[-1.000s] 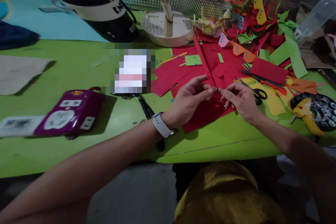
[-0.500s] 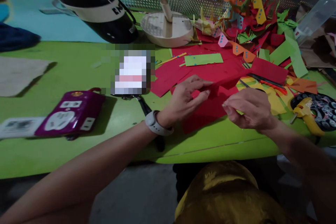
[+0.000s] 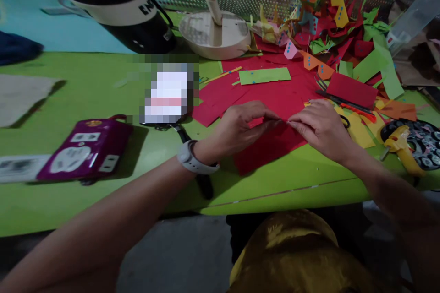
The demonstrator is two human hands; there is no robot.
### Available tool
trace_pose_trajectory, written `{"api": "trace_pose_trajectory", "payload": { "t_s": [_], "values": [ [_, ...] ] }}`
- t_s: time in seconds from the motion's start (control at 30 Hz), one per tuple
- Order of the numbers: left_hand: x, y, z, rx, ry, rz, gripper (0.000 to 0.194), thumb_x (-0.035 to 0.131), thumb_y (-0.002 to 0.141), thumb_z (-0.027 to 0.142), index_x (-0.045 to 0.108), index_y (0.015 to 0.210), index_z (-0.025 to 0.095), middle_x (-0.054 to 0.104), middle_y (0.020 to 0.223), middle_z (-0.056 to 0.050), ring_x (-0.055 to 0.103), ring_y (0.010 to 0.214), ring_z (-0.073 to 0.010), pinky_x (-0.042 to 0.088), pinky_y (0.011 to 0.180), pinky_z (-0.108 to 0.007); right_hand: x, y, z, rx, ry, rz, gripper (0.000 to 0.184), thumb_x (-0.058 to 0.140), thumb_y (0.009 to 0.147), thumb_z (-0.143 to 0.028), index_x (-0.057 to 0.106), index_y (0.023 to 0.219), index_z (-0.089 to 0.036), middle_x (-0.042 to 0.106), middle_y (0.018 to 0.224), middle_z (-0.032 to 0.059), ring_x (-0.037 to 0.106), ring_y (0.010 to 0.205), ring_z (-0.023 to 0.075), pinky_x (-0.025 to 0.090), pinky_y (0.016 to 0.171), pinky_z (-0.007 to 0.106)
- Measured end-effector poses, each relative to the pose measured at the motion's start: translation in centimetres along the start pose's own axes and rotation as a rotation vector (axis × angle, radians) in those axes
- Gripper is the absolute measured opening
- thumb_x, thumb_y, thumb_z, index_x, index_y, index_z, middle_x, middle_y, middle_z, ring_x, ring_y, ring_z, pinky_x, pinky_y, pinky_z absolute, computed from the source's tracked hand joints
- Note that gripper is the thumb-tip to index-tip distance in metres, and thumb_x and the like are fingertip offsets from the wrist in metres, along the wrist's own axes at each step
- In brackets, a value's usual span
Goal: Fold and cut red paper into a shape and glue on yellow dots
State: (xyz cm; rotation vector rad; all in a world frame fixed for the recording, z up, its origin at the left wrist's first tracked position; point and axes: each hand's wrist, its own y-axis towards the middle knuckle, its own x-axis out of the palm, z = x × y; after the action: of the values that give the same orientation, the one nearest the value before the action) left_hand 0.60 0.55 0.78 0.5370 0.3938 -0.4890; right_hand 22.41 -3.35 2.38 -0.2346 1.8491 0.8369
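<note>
My left hand (image 3: 237,128), with a pale watch band (image 3: 196,158) on its wrist, is closed in a pinch. Facing it, my right hand (image 3: 323,126) pinches too, and the fingertips of both hands nearly meet. Between them is a piece of red paper, mostly hidden and hard to tell from the red sheets (image 3: 257,153) below. A green paper strip (image 3: 264,76) with blue dots lies just beyond the hands. Beside my right hand, a dark scissors handle (image 3: 345,122) shows in part over yellow paper (image 3: 362,130).
Folded colored paper pieces (image 3: 323,18) are heaped at the back right. A yellow glue gun (image 3: 398,144) lies at right. To the left are a blurred-out phone (image 3: 168,96) and a purple socket box (image 3: 85,149). A black bottle (image 3: 127,9) and a white round stand (image 3: 215,34) stand behind.
The long red folded piece that stood up from my fingers no longer rises over the green strip. My hands parted, the right one turning, then came back together in a pinch. The view shifted slightly.
</note>
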Motion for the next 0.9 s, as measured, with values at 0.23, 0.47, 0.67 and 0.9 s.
{"api": "trace_pose_trajectory", "payload": {
  "t_s": [0.23,0.47,0.67,0.9],
  "values": [
    [-2.7,1.2,0.1,-0.246,-0.181,-0.054,0.005,0.078,0.074,0.026,0.078,0.072,0.02,0.072,0.07,-0.004,0.062,0.066,-0.0156,0.048,0.066,-0.023,-1.4,0.8,0.9,0.311,0.386,-0.139,0.015,0.062,0.089,-0.028,0.074,0.084,-0.02,0.074,0.08,0.0026,0.063,0.074,0.0172,0.043,0.071,0.03],
    [-4.3,1.6,-1.1,-0.388,-0.404,-0.085,0.011,0.085,0.066,0.029,0.078,0.069,0.02,0.073,0.069,-0.006,0.062,0.062,-0.015,0.05,0.057,-0.023,-1.9,1.0,2.2,0.479,0.797,-0.306,0.016,0.069,0.078,-0.035,0.074,0.076,-0.02,0.07,0.067,-0.0012,0.058,0.059,0.0112,0.044,0.056,0.024],
    [-2.1,2.0,-1.2,-0.636,-0.914,0.356,0.034,0.078,0.074,0.053,0.073,0.082,0.021,0.064,0.061,0.0,0.058,0.053,-0.0106,0.051,0.056,-0.023,0.1,0.9,1.0,0.633,1.082,-0.256,0.011,0.077,0.07,-0.031,0.073,0.073,-0.021,0.072,0.068,-0.0013,0.061,0.06,0.0097,0.049,0.057,0.023],
    [0.2,1.2,-0.1,-0.688,-1.085,0.227,0.033,0.075,0.073,0.049,0.071,0.086,0.019,0.07,0.074,-0.002,0.063,0.061,-0.0124,0.057,0.065,-0.026,1.9,0.8,-0.2,0.79,1.242,0.026,0.022,0.082,0.066,-0.036,0.072,0.075,-0.019,0.071,0.07,-0.002,0.062,0.065,0.009,0.054,0.066,0.024]
  ]
}}
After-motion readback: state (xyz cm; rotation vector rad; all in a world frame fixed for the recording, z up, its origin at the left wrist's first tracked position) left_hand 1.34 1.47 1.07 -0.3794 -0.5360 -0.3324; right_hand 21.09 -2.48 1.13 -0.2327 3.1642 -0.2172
